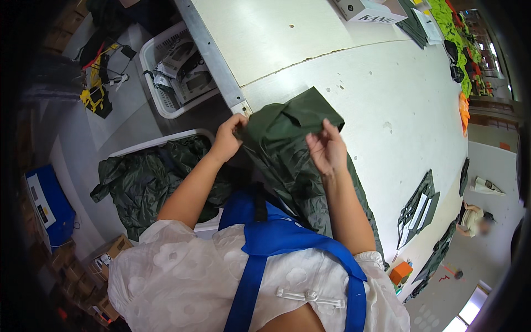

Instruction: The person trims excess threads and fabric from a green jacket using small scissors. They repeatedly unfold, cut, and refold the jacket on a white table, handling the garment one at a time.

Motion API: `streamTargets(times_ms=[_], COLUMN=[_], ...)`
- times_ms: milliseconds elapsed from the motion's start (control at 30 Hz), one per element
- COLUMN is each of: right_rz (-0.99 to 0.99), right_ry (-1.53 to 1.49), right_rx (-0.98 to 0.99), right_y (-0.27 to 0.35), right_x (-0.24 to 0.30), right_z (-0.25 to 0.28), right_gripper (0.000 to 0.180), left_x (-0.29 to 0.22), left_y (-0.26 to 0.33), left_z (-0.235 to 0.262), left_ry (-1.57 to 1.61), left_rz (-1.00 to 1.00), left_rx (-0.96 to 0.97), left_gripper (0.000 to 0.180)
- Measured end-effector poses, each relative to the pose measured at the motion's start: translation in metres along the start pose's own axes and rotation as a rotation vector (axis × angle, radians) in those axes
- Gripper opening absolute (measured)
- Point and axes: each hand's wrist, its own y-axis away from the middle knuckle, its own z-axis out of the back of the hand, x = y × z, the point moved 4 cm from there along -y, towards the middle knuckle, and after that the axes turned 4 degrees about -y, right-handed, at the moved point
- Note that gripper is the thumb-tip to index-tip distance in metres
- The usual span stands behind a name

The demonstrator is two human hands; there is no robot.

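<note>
A dark green, slightly shiny cloth piece (276,160) lies over the near corner of the table and hangs down in front of me, folded and creased at its top. My left hand (228,138) pinches its left edge beside the table's metal-edged corner. Against the right part of the cloth rests my right hand (328,149), palm partly turned up. Its fingers are bent a little, with the thumb apart from them, and no fold shows between them. More dark green cloth (138,182) is heaped in a white container to my left.
The pale worktable (381,110) stretches ahead and right, with a white box (370,11) at its far side. A white basket (152,83) of packages stands left of the table. Dark cloth with white papers (417,213) lies at right. Yellow straps (99,83) lie far left.
</note>
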Motion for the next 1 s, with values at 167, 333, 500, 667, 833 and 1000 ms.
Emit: streamTargets(times_ms=[167, 333, 500, 667, 833, 1000], right_rz=[0.341, 0.345, 0.003, -0.252, -0.131, 0.09], right_ry=[0.612, 0.722, 0.678, 0.277, 0.303, 0.885], right_rx=[0.03, -0.447, -0.551, -0.453, 0.003, 0.487], right_y=[0.016, 0.022, 0.027, 0.023, 0.004, -0.023], right_x=[0.032, 0.007, -0.009, -0.031, -0.017, -0.011], right_z=[-0.049, 0.04, 0.054, 0.063, -0.018, -0.115], right_gripper=[0.047, 0.057, 0.081, 0.043, 0.023, 0.049], left_x=[0.013, -0.013, -0.011, -0.018, -0.027, -0.011], left_y=[-0.013, -0.033, -0.034, -0.038, -0.047, -0.067], left_z=[0.008, 0.016, 0.021, 0.028, 0.031, 0.048], left_ry=[0.343, 0.597, 0.676, 0.712, 0.848, 1.05], left_rz=[0.328, 0.374, 0.42, 0.348, 0.337, 0.382], left_rx=[-0.167, -0.095, -0.102, 0.078, 0.153, 0.182], left_gripper=[0.055, 0.046, 0.043, 0.048, 0.043, 0.043])
